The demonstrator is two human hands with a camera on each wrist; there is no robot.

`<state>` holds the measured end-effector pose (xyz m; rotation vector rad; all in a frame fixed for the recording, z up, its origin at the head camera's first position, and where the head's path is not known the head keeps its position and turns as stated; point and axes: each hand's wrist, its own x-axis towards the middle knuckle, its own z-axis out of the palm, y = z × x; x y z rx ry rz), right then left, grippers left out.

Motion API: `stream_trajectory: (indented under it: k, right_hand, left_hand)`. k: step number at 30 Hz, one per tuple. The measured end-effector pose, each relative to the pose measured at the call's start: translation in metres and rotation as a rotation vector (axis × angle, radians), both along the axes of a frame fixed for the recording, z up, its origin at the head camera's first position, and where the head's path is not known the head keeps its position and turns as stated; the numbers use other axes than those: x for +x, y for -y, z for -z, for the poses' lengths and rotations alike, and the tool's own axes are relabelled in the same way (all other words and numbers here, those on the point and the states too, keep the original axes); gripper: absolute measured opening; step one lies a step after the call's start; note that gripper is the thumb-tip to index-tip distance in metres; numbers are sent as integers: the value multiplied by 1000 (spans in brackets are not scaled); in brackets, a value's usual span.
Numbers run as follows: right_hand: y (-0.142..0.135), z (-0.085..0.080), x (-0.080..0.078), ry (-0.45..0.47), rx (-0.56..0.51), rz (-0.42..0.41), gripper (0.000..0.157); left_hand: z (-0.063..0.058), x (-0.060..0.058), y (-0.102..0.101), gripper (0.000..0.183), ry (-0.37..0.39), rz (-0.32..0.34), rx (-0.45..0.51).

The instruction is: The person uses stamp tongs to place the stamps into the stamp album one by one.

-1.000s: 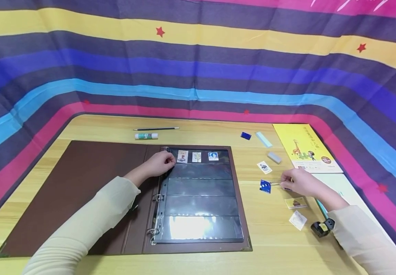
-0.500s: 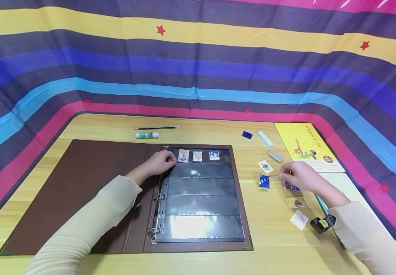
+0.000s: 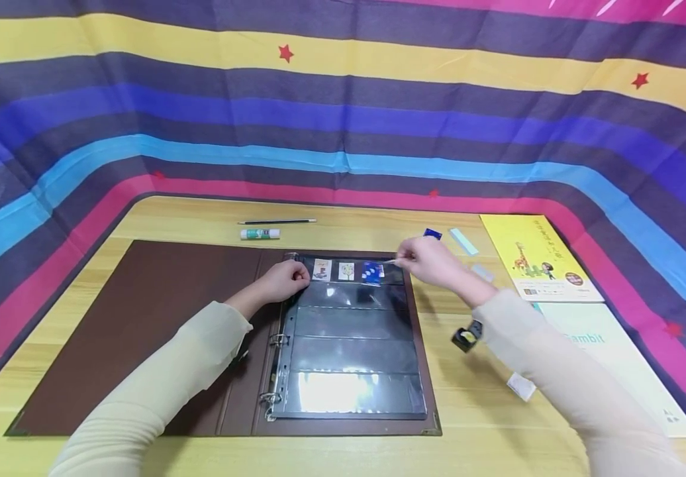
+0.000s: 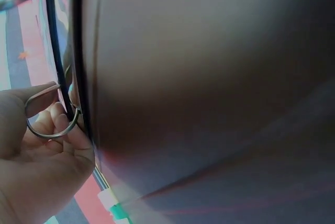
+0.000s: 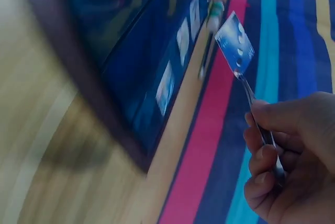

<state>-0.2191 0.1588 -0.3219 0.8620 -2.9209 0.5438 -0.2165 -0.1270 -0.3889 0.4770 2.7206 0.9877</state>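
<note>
An open brown stamp album [image 3: 188, 324] lies on the table, with a black page [image 3: 351, 324] of clear pockets on its right side. At the page's upper left corner my left hand [image 3: 285, 279] pinches the page edge, beside a metal ring [image 4: 52, 136]. Over the page's upper right, my right hand [image 3: 429, 260] holds tweezers [image 5: 264, 130], whose tips grip a blue stamp [image 5: 235, 43] with pale moon-like shapes. Two stamps, one with a tree [image 3: 346, 271], show in the top pocket. A third stamp [image 5: 165, 88] there is mostly behind the blue one in the head view.
A glue stick [image 3: 259, 234] and a pencil [image 3: 277, 221] lie behind the album. To the right are a dark blue piece [image 3: 433, 234], a pale strip [image 3: 464, 241], an eraser [image 3: 483, 272], a yellow booklet [image 3: 534, 258], a white book [image 3: 617, 358] and a pale stamp [image 3: 520, 386].
My right hand has lifted the blue stamp off the table with the tweezers and carried it left and away from me, over the album's top pocket. The left hand stays at the page edge.
</note>
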Motion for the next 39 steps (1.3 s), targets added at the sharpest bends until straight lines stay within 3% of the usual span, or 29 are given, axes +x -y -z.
stream_trajectory:
  k: [6,11,15,27,39]
  right_hand:
    - [52,15,-19,-16,27,2,7]
    - [73,24,-28,-42,67,28,7]
    - [80,28,-29,-45,102,28,7]
    - [89,33,-23,62,112,-140,11]
    - [93,35,-26,151,148,-219,9]
  left_hand:
    - [0,0,-1,8,-5,-3,-18]
    - [-2,2,-2,8,-8,-6,-35]
    - [-2,2,-3,8,-6,-2,-38]
    - [-3,2,-2,9,9,-11,-43]
    - [-3,1,-3,9,3,-14,-57]
